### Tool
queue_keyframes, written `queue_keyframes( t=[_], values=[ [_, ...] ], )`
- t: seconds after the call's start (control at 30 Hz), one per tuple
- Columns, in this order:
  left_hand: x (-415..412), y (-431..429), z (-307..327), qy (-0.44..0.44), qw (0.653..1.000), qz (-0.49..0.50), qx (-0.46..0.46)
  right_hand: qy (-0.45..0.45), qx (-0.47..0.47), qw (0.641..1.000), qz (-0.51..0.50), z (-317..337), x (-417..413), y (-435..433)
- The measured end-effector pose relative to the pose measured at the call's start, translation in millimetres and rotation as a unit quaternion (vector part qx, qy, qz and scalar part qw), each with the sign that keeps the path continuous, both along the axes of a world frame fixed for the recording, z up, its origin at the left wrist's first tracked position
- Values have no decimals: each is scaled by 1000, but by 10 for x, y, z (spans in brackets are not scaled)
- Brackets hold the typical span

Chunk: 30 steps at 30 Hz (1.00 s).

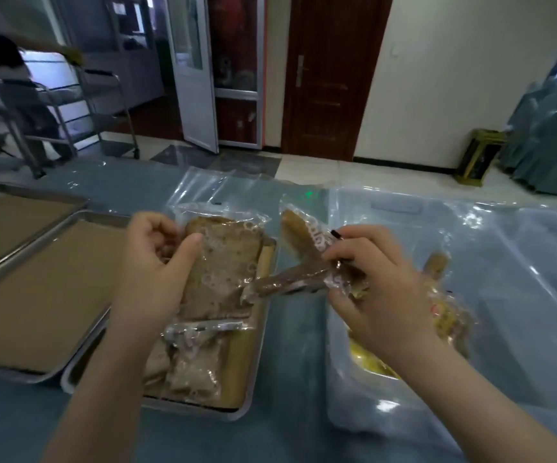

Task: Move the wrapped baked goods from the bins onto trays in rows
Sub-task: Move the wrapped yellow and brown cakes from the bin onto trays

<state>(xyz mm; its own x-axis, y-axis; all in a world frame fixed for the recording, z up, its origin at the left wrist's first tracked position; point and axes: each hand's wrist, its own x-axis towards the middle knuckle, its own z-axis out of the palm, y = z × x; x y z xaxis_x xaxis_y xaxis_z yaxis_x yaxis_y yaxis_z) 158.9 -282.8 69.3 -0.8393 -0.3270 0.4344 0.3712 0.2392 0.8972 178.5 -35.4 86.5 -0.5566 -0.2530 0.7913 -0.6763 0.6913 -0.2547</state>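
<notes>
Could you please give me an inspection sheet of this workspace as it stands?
Surface: table under blue cloth and a clear plastic sheet.
Job's things: tray holds wrapped packs; two lined trays to its left; clear bin on the right holds more.
Clutter: nothing seen.
Hands: left hand grips a wrapped slice over the tray; right hand grips two wrapped pieces.
Cables: nothing seen.
Surroundings: brown door, metal trolley, stacked green chairs.

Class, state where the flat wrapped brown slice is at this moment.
In the head view the wrapped slice sits centre frame, gripped by the left hand above the partly filled tray, just left of the right hand holding other wrapped pieces.
</notes>
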Motion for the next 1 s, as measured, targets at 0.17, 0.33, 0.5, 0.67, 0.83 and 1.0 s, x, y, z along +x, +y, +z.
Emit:
queue_keyframes(
  t=[0.17,0.33,0.5,0.67,0.83,1.0],
  values=[
    [47,-999,-404,-47,997,57,14,-105,-30,991,77,-385,-28,-1099],
    [11,-1544,-781,-121,991,63,-6,-185,-15,982,36,-912,-112,-1733],
    [-133,-1768,-1115,-206,978,35,-32,-238,-71,967,-57,-1351,-297,-1957],
    [-284,-1867,-1354,-261,964,-5,-58,-188,-19,976,-103,-1739,-411,-2024],
    [-533,-1841,-1506,-314,948,-31,-41,-470,238,849,-25,-2369,-341,-1943],
    [-691,-1723,-1691,-376,916,-90,-107,-475,318,818,-62,-2409,-556,-1816]
  ],
)
